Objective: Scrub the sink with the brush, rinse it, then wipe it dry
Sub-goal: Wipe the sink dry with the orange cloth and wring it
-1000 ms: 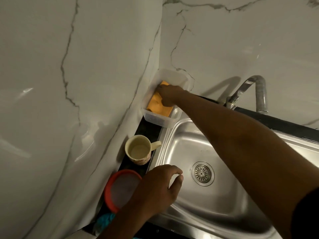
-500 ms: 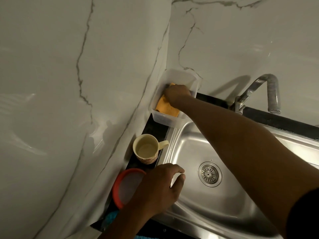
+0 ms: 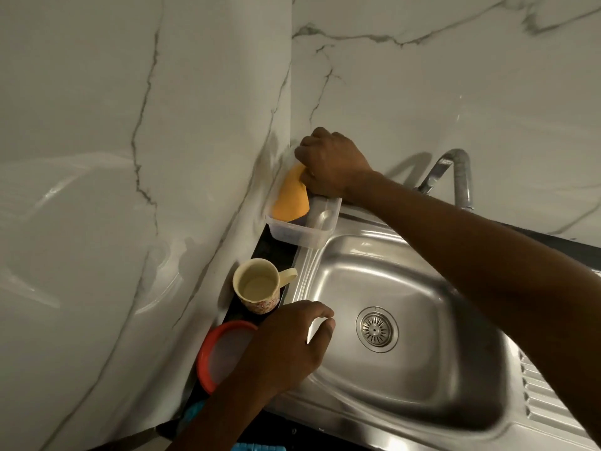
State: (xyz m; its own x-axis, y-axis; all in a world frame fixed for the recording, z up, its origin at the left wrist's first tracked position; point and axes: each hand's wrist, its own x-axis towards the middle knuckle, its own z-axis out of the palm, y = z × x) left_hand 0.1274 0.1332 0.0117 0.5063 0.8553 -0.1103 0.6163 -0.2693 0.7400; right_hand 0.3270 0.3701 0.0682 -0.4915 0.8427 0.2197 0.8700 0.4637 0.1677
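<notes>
Right hand point(image 3: 331, 164) grip clamped on orange sponge point(image 3: 291, 200), which hangs below it into clear tub point(image 3: 312, 237).

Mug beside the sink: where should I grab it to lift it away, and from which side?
Probably by the handle, coming from the sink side. The mug stands upright with its handle pointing right over the sink's rim, while the wall crowds its left, so that side looks blocked.
</notes>
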